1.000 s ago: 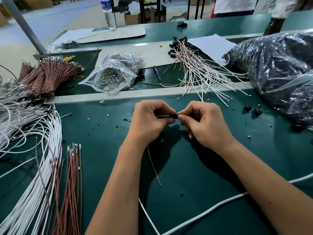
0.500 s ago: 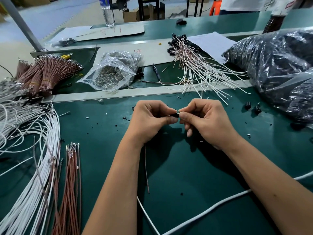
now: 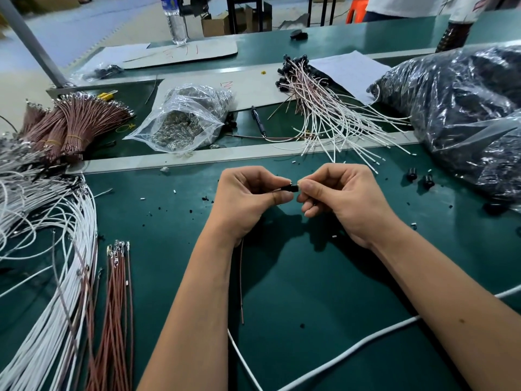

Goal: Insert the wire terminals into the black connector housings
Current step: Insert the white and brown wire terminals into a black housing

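Observation:
A small black connector housing (image 3: 290,188) sits between my two hands above the green table (image 3: 324,277). My left hand (image 3: 248,198) pinches the housing's left end with thumb and forefinger. A thin brown wire (image 3: 241,280) hangs down from under that hand. My right hand (image 3: 341,198) pinches the housing's right end, the other fingers curled. The wire's terminal is hidden inside my fingers. A white wire (image 3: 338,359) runs from below my left forearm to the right edge.
Loose brown wires with terminals (image 3: 117,300) and a fan of white wires (image 3: 53,249) lie at left. Finished wire assemblies (image 3: 329,119) lie behind. A clear bag of terminals (image 3: 183,122), a large bag of black housings (image 3: 465,114) and two loose housings (image 3: 420,177) are nearby.
The hanging brown wire has swung from slanting right to nearly vertical. My hands stay pinched together on the housing, with my fingertips closer around it.

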